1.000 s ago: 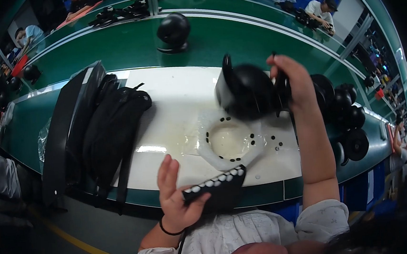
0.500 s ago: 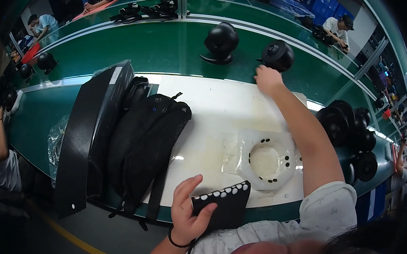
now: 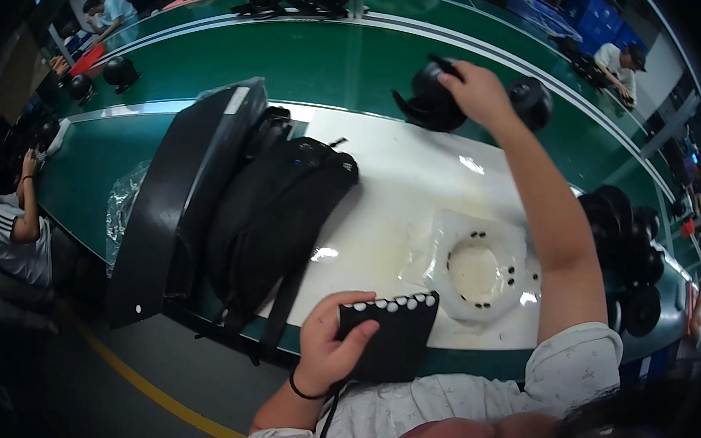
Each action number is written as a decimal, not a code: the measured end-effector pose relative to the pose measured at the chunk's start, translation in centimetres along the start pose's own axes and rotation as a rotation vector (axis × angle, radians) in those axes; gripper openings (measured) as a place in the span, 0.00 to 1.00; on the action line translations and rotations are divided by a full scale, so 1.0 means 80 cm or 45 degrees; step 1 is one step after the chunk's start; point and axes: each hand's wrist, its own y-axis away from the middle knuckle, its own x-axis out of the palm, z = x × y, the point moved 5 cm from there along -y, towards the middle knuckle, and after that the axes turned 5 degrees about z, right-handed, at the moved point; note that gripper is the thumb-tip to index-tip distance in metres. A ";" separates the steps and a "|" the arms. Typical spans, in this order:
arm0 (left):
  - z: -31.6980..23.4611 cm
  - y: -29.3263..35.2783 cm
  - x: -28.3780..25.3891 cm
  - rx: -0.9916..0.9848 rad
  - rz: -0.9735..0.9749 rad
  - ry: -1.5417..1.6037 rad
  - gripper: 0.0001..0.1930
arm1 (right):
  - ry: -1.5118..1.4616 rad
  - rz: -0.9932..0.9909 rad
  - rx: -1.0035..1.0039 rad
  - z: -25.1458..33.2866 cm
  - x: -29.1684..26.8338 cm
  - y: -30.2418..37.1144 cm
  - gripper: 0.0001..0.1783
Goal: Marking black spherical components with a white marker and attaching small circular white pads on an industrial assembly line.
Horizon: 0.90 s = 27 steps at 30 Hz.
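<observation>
My left hand (image 3: 327,344) is closed round the edge of a black flat block (image 3: 393,339), with a row of white round dots along its upper edge. It is held above the table's near edge. My right hand (image 3: 481,93) reaches to the far side, its fingers closed on the top of a black ball-shaped device (image 3: 430,97) with a curved base; the device looks tilted. A second black round device (image 3: 532,102) stands just right of that hand. Nearer to me, a translucent white ring (image 3: 485,311) with small black dots lies on the white sheet (image 3: 395,158).
A black backpack (image 3: 280,216) and a long black panel (image 3: 175,183) lie left of the sheet. Several black round parts (image 3: 624,239) are piled at the right. A green conveyor (image 3: 272,64) runs behind. Co-workers sit around, one person (image 3: 17,220) at the left.
My right hand has moved from the right-hand round device to the left one and gripped it; that device has come nearer and tilted. My left fingers have closed round the block. The view has shifted.
</observation>
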 end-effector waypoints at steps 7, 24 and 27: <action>-0.012 0.029 0.032 0.159 0.065 0.328 0.11 | -1.688 0.327 0.369 0.033 -0.102 0.192 0.12; -0.052 0.024 0.122 0.170 0.053 0.517 0.14 | -0.809 0.320 -0.568 0.101 -0.155 0.336 0.24; -0.062 0.011 0.141 0.108 0.138 0.600 0.20 | -0.915 0.399 -0.414 0.091 -0.147 0.343 0.22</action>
